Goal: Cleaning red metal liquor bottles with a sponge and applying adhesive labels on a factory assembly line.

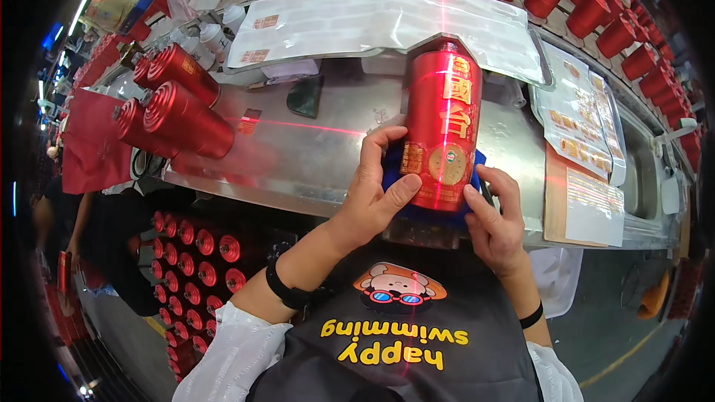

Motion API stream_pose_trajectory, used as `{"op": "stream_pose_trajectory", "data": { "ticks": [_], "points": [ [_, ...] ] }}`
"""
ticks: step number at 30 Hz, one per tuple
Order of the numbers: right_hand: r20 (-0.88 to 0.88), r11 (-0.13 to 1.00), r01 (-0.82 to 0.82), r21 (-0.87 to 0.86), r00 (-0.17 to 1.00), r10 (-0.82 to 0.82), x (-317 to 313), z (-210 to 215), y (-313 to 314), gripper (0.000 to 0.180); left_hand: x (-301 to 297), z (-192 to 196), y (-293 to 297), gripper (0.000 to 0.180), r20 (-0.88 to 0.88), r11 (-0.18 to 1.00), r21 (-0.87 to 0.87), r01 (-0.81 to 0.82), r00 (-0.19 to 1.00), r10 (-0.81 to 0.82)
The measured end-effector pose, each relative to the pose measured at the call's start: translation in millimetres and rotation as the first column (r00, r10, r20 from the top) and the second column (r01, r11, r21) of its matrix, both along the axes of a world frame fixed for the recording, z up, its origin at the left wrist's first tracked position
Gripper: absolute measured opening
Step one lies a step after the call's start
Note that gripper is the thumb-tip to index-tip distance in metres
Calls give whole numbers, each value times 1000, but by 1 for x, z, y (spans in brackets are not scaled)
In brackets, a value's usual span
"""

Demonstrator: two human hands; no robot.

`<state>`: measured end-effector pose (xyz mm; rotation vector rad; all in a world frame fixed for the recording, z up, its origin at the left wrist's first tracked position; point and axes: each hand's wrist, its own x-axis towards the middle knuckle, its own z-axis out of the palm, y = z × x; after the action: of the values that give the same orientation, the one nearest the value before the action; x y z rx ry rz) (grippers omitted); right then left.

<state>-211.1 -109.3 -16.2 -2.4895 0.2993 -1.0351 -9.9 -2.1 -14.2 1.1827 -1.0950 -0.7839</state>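
A shiny red bottle (441, 123) with gold characters and a round gold seal lies lengthwise on a blue cloth (392, 173) on the steel worktable (328, 141). My left hand (376, 186) grips its lower left side, thumb pressed near the base label. My right hand (493, 216) holds the lower right side, fingers against the bottle and cloth. A red laser cross runs down the bottle's middle and across the table.
Several red bottles (182, 108) lie stacked at the table's left. A row of red bottles (588, 0) lines the far edge. More stand in a crate (195, 268) below. Plastic sheets (372, 22) and printed label sheets (581, 119) lie on the right.
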Motion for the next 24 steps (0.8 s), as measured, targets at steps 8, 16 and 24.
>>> {"op": "stream_pose_trajectory", "data": {
  "ticks": [8, 16, 24],
  "points": [
    [-59, 947, 104, 303, 994, -90, 5, -6, -8, 39, 10, 4, 0, 69, -28, 994, -11, 113, 993, -113],
    [-124, 879, 102, 466, 991, -50, 10, 2, -19, 39, 4, 12, -1, 85, 3, 997, 27, 71, 997, -72],
    [-173, 861, 91, 500, 985, -3, 10, 8, -27, 23, -2, 23, 2, 104, 835, 992, -47, -113, 541, 102]
  ]
}}
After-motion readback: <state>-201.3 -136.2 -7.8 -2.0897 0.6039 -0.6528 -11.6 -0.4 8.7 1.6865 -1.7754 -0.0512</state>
